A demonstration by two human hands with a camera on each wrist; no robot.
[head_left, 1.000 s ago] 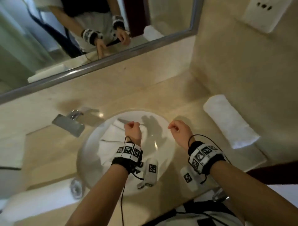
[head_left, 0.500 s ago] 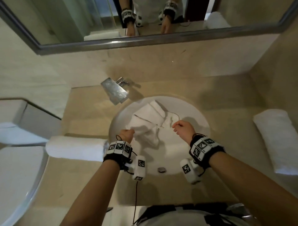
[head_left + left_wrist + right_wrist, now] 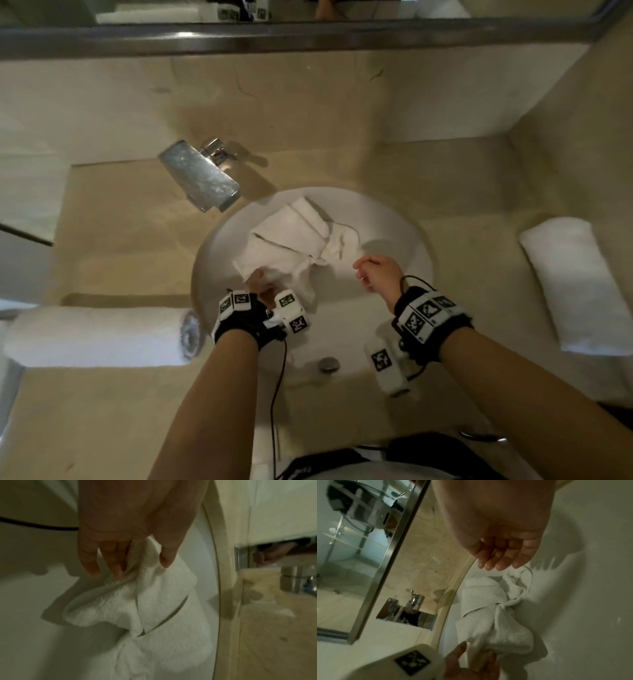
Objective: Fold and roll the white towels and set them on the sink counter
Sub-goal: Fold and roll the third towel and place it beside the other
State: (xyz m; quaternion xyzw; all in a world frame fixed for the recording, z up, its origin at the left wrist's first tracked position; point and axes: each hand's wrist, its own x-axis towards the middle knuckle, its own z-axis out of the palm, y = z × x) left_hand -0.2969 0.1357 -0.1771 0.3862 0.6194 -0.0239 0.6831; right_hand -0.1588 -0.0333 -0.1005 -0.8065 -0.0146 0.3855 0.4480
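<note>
Left of the basin (image 3: 212,260), a rolled towel (image 3: 96,334) lies on the counter. Inside the basin, the left hand (image 3: 262,291) pinches the crumpled towel (image 3: 298,240); the right hand (image 3: 378,275), loosely curled, holds nothing just beside it.

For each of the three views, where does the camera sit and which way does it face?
Head: worn on the head, faces down at the basin; both forearms show.
Left wrist: looks along the left hand, which pinches the loose towel.
Right wrist: looks along the right hand, held above the towel, towards the faucet.
Shared: all three show the towel; the right wrist view also shows the left hand.
</note>
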